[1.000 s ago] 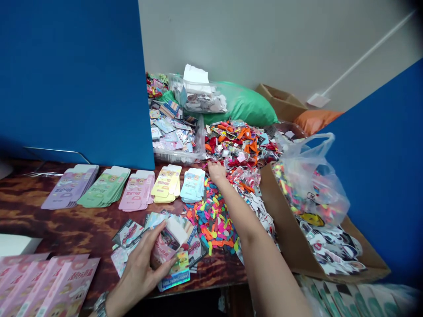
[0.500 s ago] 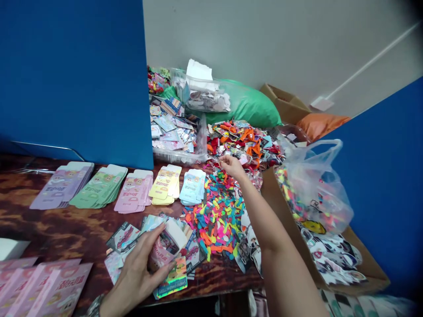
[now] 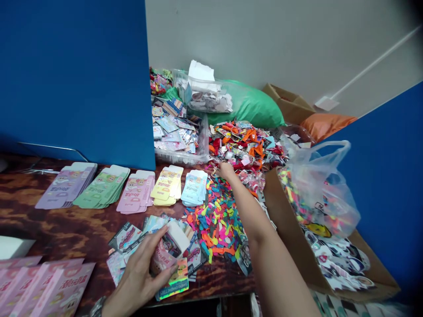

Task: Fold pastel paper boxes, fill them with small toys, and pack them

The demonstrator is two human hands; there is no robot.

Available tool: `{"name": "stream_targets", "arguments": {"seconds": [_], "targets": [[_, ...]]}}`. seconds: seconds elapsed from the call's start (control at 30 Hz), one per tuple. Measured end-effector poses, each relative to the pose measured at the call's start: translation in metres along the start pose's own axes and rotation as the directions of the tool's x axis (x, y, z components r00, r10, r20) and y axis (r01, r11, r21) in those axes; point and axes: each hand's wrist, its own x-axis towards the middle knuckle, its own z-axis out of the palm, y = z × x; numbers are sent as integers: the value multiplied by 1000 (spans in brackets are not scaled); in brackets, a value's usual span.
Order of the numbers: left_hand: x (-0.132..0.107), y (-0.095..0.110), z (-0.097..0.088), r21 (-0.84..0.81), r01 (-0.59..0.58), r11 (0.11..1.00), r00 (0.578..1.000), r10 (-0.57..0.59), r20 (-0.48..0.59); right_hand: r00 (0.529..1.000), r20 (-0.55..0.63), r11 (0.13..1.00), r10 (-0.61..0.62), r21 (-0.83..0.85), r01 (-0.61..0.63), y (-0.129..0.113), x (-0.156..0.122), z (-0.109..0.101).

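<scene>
My left hand [image 3: 143,268] is closed around a small pink box [image 3: 168,246] with an open white flap, held over a spread of cards [image 3: 128,240] at the table's near edge. My right arm stretches far forward. My right hand [image 3: 226,171] reaches down into the edge of a heap of small packets and trinkets [image 3: 244,147], just past the pile of bright balloons [image 3: 218,215]. Its fingers point away and are hidden, so what they hold cannot be seen.
Five fans of flat box blanks lie in a row: purple [image 3: 66,185], green [image 3: 102,187], pink [image 3: 137,191], yellow [image 3: 167,185], blue [image 3: 194,187]. Pink boxes [image 3: 49,286] sit near left. A cardboard box [image 3: 287,229] with a plastic bag [image 3: 317,189] stands right. Blue partitions flank the wooden table [image 3: 66,224].
My right hand lifted back from the trinket heap half a second ago, then reached forward into its edge again. My left hand has stayed on the pink box.
</scene>
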Motion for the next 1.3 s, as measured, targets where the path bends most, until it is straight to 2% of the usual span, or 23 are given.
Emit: {"name": "stream_targets", "arguments": {"seconds": [0.17,0.33,0.6,0.77,0.93,1.13,1.23,1.3], "targets": [[1,4,0,-14,-8,1000,1000,8,-20,998,60,994,11,-108,-5,-2,0,-5],[5,13,-5,-47,-27,999,1000,27,-13,999,42,994,5,-111,0,-3,-9,-9],[-3,15,0,-23,-46,999,999,46,20,999,38,1000,-18,-19,19,-12,-19,-22],[0,19,0,-74,-28,997,998,32,54,998,39,997,-48,63,46,-13,-32,-29],[13,25,3,-156,-3,988,997,15,72,992,-28,970,-123,210,126,-10,-64,-59],[34,35,11,-252,58,966,996,-41,73,957,-32,865,-289,420,275,-21,-132,-96],[41,38,16,-273,104,956,992,-81,95,908,-6,703,-418,631,328,-37,-167,-99],[41,40,18,-273,120,954,990,-95,103,871,-14,594,-490,726,346,-51,-186,-93]]}}
